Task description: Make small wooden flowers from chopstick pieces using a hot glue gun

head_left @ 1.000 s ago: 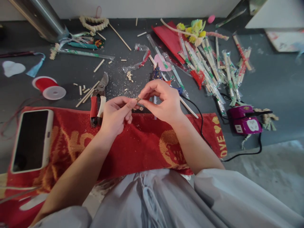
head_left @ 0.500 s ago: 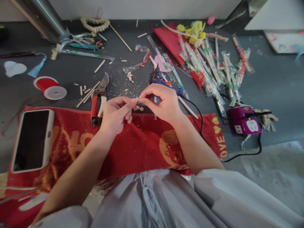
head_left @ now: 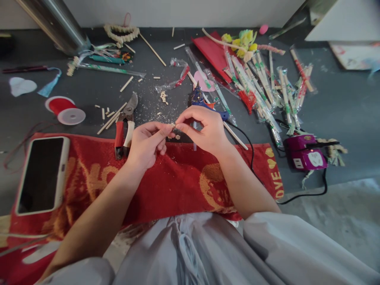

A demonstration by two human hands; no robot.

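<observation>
Small pale piece (head_left: 173,125) pinched in the fingertips of both hands, left hand (head_left: 146,143) and right hand (head_left: 205,128), above far edge of red towel (head_left: 178,184); exact shape too small to tell. Pruning shears (head_left: 128,110) just beside left hand, handles on towel. Blue glue gun (head_left: 222,114) partly hidden behind right hand. Cut stick bits (head_left: 163,96) beyond, on grey worktop (head_left: 335,107).

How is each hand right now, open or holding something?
Left hand: closed, pinching a small pale piece.
Right hand: closed, pinching the same small pale piece.
</observation>
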